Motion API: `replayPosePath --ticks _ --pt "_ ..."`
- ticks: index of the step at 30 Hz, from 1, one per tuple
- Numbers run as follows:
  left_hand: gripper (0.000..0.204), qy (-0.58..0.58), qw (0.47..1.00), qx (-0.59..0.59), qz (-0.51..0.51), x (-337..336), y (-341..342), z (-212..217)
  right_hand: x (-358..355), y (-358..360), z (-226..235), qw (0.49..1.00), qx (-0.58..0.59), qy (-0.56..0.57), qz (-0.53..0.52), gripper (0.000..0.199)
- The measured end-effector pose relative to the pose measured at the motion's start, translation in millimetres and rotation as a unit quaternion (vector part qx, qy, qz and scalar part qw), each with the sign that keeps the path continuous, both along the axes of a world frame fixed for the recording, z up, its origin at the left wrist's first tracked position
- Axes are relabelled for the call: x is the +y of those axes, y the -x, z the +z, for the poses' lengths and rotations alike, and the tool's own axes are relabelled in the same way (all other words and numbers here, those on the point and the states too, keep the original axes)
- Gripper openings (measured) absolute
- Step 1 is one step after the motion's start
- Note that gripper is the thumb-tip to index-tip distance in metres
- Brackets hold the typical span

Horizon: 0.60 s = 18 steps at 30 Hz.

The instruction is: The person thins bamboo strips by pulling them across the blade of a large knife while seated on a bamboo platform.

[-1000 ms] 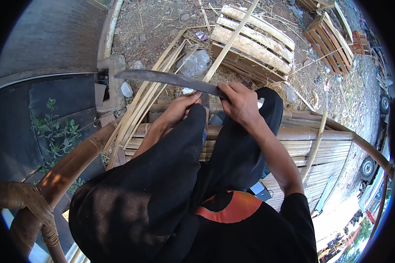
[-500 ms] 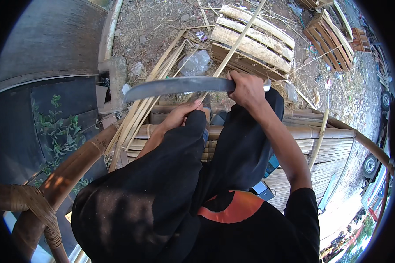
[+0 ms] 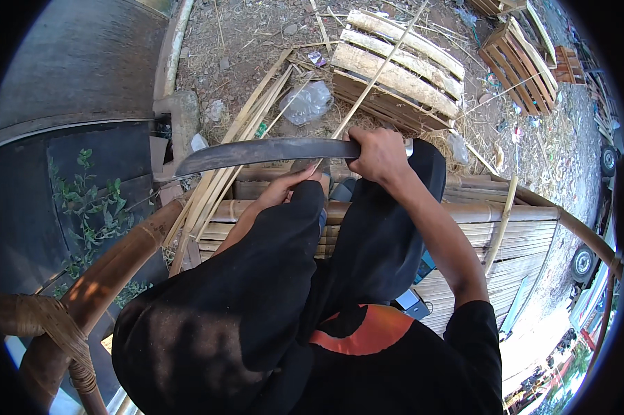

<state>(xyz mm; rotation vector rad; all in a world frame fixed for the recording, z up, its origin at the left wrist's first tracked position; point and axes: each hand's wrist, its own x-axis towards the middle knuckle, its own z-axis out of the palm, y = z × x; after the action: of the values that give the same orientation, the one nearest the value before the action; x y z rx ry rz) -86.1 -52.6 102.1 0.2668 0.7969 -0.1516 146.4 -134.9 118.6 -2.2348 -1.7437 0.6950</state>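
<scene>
My right hand (image 3: 380, 155) is wrapped around the handle of a machete (image 3: 257, 151). Its long, dark, curved blade points left, level above my knees. In my left hand (image 3: 290, 184), beside my left knee, the near end of a thin bamboo strip (image 3: 369, 88) is pinched. That strip slants away to the upper right and passes at the blade near my right hand. Whether the cutting edge touches it, I cannot tell. My knee hides some of the left fingers.
A bundle of split strips (image 3: 218, 181) leans at the left against the bamboo seat's rail (image 3: 246, 208). Slatted wooden crates (image 3: 398, 66) stand ahead on the littered ground, near a clear plastic bag (image 3: 306, 104). A dark metal panel (image 3: 21, 200) with leafy stems borders the left.
The machete and my right hand have shifted left and slightly toward me, and the blade tip has dropped. The strip's far end has swung a little right. My left hand stays nearly in place.
</scene>
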Motion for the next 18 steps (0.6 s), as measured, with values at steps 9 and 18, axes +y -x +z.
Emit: replayPosePath --ticks 9,18 --pt "0.024 -0.016 0.998 -0.039 0.039 -8.2 -5.7 16.4 1.6 -14.0 -26.3 0.999 -0.018 -0.013 -0.031 0.02" --pt "0.029 0.046 0.985 -0.163 0.036 -1.9 2.9 1.5 22.4 -89.3 -43.6 0.989 0.023 -0.008 -0.145 0.024"
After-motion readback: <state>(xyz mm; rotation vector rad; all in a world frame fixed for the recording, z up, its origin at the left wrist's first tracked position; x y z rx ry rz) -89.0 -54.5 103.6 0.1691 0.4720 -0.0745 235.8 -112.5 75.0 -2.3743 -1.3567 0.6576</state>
